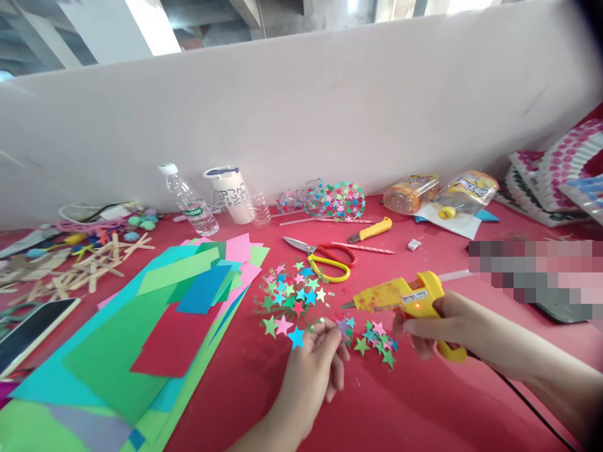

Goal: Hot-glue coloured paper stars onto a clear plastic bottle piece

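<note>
My left hand point(316, 361) is closed in a pinch, with a small purple paper star point(342, 328) at its fingertips. Just beyond it, touching or nearly so, is a cluster of clear plastic strips tipped with coloured stars point(294, 294); whether the hand also holds a strip is hidden. My right hand point(438, 323) is wrapped around the handle of a yellow hot glue gun point(398, 296), whose nozzle points left above the purple star. A small pile of loose paper stars point(377, 342) lies on the red table below the gun.
Scissors point(330, 257), a yellow utility knife point(372, 231) and a star-covered bottle point(334, 199) lie farther back. Coloured paper sheets point(117, 351) cover the left side, near wooden sticks point(97, 267) and a phone point(35, 333). A water bottle point(191, 204) stands by the white partition point(301, 119). The gun's cord point(527, 402) trails right.
</note>
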### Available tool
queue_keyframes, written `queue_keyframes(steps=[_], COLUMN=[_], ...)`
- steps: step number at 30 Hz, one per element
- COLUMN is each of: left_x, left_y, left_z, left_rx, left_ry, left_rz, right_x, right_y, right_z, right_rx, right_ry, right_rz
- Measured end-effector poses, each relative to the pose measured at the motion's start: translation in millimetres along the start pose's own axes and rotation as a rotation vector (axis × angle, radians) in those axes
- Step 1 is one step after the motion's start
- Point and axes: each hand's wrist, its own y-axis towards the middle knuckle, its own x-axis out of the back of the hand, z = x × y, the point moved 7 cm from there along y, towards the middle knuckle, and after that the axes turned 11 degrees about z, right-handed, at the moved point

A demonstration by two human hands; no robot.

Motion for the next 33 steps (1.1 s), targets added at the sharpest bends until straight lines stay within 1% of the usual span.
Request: queue_keyframes(steps=[2, 4, 7, 9, 14, 18, 22, 27, 31, 33], left_x=[2.1, 3.2, 3.9, 3.6, 2.6, 2.7, 4.1, 3.1, 2.5, 2.3], left_y=[0, 1, 0, 0, 1, 3, 4, 3, 2, 2], left_z=[2, 3, 2, 2, 1, 4, 6, 5, 3, 3], left_rx=[0.013, 0.019, 0.010, 0.009, 0.003, 0.002, 0.000, 0.004, 0.005, 0.006], left_ry=[-0.020, -0.040, -0.055, -0.055, -0.044, -0.048, -0.033, -0.037, -0.047, -0.050], left_rz=[-0.020, -0.026, -0.030, -0.030, -0.025, -0.021, -0.022, -0.013, -0.023, -0.021], right_x=[-5, -8, -11, -13, -22, -25, -28, -27, -27, -26], right_y=[0, -2, -6, -7, -6, -7, -8, -7, -6, -5], right_z=[-1, 3, 13, 16, 11, 15, 14, 15, 14, 13], right_rx=[-0.017, 0.017, 0.125, 0.155, 0.076, 0.109, 0.082, 0.091, 0.066, 0.058], right_ry=[0.045, 0.077, 0.094, 0.091, 0.069, 0.175, 0.218, 0.170, 0.125, 0.097], right_rz=[0.080, 0.109, 0.098, 0.069, 0.085, 0.046, 0.042, 0.042, 0.108, 0.116])
